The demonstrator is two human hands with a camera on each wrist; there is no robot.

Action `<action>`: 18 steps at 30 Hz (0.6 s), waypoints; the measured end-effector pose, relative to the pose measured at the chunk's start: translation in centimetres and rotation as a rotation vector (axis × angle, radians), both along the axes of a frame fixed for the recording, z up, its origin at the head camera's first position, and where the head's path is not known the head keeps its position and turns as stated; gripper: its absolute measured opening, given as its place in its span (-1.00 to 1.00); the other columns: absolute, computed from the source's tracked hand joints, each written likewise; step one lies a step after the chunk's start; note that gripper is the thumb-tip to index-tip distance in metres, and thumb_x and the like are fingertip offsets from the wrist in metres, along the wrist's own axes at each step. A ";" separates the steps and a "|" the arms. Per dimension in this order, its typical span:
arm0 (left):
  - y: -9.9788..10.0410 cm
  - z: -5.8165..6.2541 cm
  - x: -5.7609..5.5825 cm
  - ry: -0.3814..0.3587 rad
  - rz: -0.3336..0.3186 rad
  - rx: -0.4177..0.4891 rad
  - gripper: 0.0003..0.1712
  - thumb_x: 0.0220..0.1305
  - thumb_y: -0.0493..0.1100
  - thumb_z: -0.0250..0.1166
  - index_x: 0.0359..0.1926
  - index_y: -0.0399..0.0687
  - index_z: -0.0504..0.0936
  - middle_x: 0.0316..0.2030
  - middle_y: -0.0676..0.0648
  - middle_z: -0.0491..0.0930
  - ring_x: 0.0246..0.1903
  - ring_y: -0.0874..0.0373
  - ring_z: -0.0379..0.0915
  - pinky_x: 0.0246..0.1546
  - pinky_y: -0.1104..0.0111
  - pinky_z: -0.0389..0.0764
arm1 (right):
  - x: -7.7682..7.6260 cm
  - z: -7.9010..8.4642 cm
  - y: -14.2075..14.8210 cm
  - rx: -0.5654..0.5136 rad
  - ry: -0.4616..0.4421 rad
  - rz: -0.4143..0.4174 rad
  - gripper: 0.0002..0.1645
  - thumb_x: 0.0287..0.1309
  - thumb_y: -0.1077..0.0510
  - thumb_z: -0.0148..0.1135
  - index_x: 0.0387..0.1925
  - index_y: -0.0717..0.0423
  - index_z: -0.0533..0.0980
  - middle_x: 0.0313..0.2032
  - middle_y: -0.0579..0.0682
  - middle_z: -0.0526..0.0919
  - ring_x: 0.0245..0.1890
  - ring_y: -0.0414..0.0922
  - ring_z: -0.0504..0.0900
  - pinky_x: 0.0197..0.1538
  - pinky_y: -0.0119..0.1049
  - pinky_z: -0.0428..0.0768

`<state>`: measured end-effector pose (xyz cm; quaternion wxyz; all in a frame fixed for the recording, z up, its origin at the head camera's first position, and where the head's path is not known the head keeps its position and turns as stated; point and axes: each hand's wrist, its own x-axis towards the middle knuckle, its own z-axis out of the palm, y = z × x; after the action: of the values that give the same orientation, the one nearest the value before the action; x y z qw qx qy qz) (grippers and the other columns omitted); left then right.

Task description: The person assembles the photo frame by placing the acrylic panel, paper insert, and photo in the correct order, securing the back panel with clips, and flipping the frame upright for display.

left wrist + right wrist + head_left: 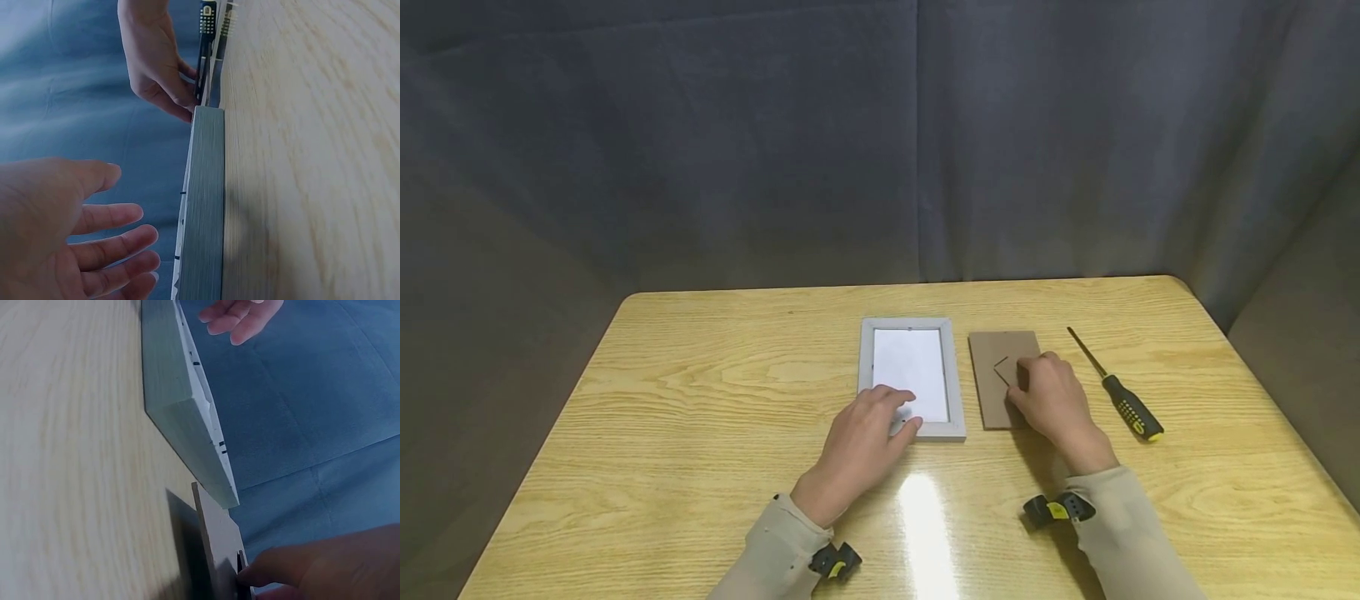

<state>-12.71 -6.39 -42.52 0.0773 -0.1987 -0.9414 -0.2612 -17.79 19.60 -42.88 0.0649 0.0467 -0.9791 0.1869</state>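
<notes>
A grey picture frame (957,392) lies back side up on the table, a white sheet (910,367) within its opening. Over its lower left part, my left hand (868,433) hovers with fingers spread, holding nothing; the left wrist view shows those fingers (119,244) apart from the frame's edge. To the frame's right is a brown backing board (991,396) with thin dark stand lines on its face. My right hand (1052,396) pinches the board at its stand. In the right wrist view the board (219,540) tilts above its shadow, thumb and finger at a dark strip.
A screwdriver (1127,404) with a black and yellow handle lies right of the board, its tip pointing away. The wooden table (700,433) ends at a dark curtain (775,167) behind. A bright reflection shows on the tabletop between my forearms.
</notes>
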 end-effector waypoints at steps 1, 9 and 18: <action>0.0 0.0 0.0 -0.001 0.001 0.002 -0.57 0.27 0.09 0.15 0.00 -0.05 0.63 -0.07 -0.04 0.61 -0.10 0.10 0.51 -0.22 0.24 0.55 | 0.0 0.0 0.0 -0.002 0.011 0.005 -0.50 -0.07 0.23 0.27 -0.05 0.45 0.54 -0.22 0.38 0.55 -0.20 0.24 0.54 -0.20 0.08 0.51; -0.3 0.2 -0.2 -0.010 0.019 0.006 -0.57 0.27 0.09 0.14 0.02 -0.04 0.63 -0.05 -0.04 0.60 -0.04 0.06 0.50 -0.17 0.19 0.56 | 0.3 0.9 -0.4 -0.041 0.092 0.035 -0.49 -0.12 0.27 0.27 -0.07 0.48 0.54 -0.22 0.41 0.57 -0.19 0.27 0.54 -0.15 0.11 0.49; -0.9 0.5 -0.4 -0.005 0.043 0.014 -0.57 0.26 0.09 0.15 0.02 -0.03 0.62 -0.05 -0.03 0.60 -0.04 0.08 0.49 -0.18 0.21 0.56 | 0.4 1.6 -0.8 -0.073 0.134 0.072 -0.52 -0.11 0.26 0.24 -0.06 0.39 0.57 -0.21 0.35 0.61 -0.22 0.20 0.55 -0.18 0.06 0.48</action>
<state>-13.12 -7.29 -42.02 0.0821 -0.1771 -0.9438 -0.2666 -17.35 18.78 -41.24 0.1249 0.0918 -0.9629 0.2210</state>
